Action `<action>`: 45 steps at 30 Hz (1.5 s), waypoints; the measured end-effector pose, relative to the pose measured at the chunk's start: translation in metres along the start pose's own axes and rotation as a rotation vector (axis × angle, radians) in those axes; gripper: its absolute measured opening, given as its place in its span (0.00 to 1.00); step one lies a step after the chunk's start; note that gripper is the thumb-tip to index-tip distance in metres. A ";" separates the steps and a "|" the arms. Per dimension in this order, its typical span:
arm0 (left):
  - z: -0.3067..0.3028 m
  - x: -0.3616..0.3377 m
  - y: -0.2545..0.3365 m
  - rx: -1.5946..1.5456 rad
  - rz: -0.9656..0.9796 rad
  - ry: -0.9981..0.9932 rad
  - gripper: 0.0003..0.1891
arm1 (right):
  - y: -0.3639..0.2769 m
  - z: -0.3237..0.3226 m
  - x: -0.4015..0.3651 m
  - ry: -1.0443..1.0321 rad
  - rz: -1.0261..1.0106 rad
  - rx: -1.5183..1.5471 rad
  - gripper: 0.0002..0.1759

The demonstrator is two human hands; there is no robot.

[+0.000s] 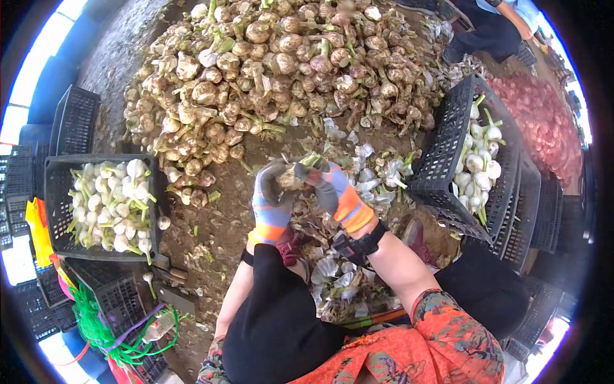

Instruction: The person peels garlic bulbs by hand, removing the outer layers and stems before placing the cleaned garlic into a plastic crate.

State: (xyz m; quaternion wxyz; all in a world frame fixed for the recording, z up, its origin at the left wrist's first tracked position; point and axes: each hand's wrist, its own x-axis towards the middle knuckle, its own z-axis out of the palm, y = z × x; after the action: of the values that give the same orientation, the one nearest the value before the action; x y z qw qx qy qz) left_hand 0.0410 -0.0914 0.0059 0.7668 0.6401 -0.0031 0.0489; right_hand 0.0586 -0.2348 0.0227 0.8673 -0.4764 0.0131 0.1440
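A garlic bulb [290, 180] with dirty, papery skin is between my gloved hands, above the ground in front of my knees. My left hand [271, 206] wraps its fingers around the bulb. At the bulb's upper right, my right hand [338, 194] is closed by the stem, with thumb and fingers pressed against the skin. The greenish stem [311, 160] points up and to the right. Beyond my hands spreads a large heap of unpeeled garlic [281, 70], soil still on many bulbs. Loose peeled skins [345, 275] lie beneath my hands and between my shoes.
To the left, a black crate [48, 211] holds cleaned white garlic; another crate [441, 128] of it stands tilted at right. Red mesh sacks [537, 121] lie behind that. A flat blade [176, 299] and green twine [89, 313] are lower left. Another person [489, 32] sits top right.
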 end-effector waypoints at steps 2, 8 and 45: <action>-0.002 0.002 -0.004 0.117 0.075 -0.061 0.31 | 0.009 -0.001 0.005 0.042 0.007 0.087 0.18; 0.005 0.002 0.020 -0.176 -0.138 -0.032 0.32 | 0.011 -0.016 0.008 -0.015 0.020 0.162 0.17; 0.000 -0.004 0.044 -0.397 -0.339 -0.127 0.28 | -0.028 0.008 -0.015 0.033 0.037 -0.307 0.11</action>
State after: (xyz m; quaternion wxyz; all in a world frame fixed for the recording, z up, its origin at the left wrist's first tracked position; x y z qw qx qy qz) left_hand 0.0338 -0.0838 0.0493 0.8729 0.4701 0.0465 -0.1221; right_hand 0.0505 -0.2453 0.0525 0.7812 -0.6052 0.0140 0.1523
